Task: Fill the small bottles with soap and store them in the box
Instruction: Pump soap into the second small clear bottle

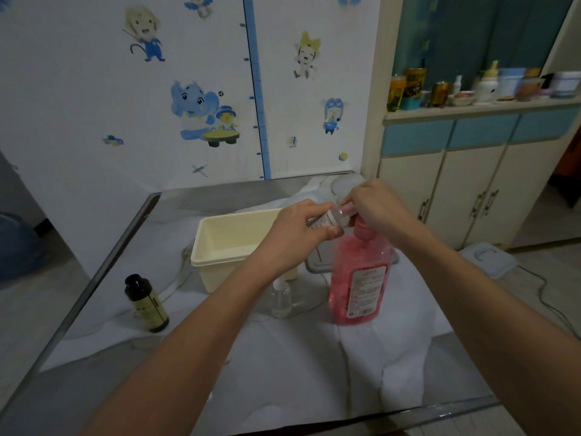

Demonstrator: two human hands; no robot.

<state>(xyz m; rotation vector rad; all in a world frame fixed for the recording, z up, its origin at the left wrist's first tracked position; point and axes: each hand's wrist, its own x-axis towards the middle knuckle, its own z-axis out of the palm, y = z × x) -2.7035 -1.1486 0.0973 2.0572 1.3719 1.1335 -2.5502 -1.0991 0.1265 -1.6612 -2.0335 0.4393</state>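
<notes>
My left hand grips a small clear bottle with a white label, tilted on its side above the table. At that bottle's neck end, my right hand pinches its cap. Right beneath stands a big pink soap bottle with a pink pump top. A cream plastic box sits open behind my left wrist, and what lies inside it is partly hidden. Another small clear bottle with a white cap stands upright in front of the box.
A dark brown bottle stands near the table's left edge. White cloth covers the tabletop. A cabinet with jars on its shelf stands at the right, and a white lid lies on the floor.
</notes>
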